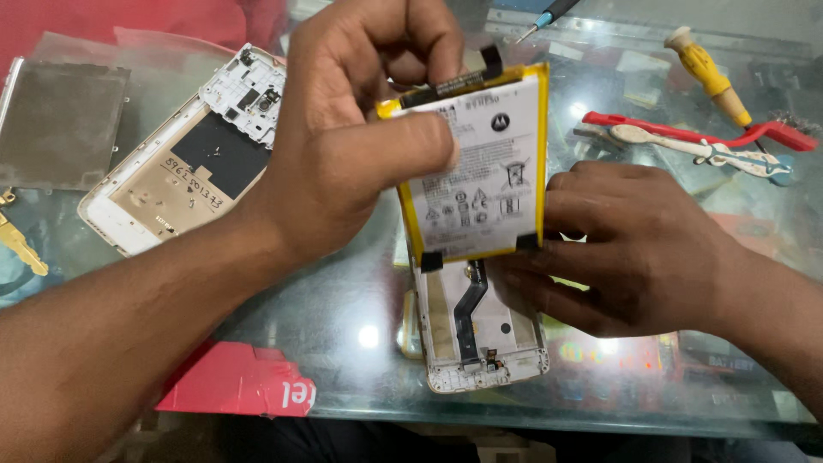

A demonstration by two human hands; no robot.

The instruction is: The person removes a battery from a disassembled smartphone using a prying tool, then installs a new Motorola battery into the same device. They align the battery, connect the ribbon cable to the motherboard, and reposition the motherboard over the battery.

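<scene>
Glass bench: carries all items. Left hand: pinching the top of a yellow-edged phone battery, held tilted above the bench's near middle. Right hand: fingers pressing the open phone frame beneath the battery. Second phone shell: far-left area. Yellow-handled screwdriver: far-right corner.

Bright overhead light, glass glare, slight blur
</scene>
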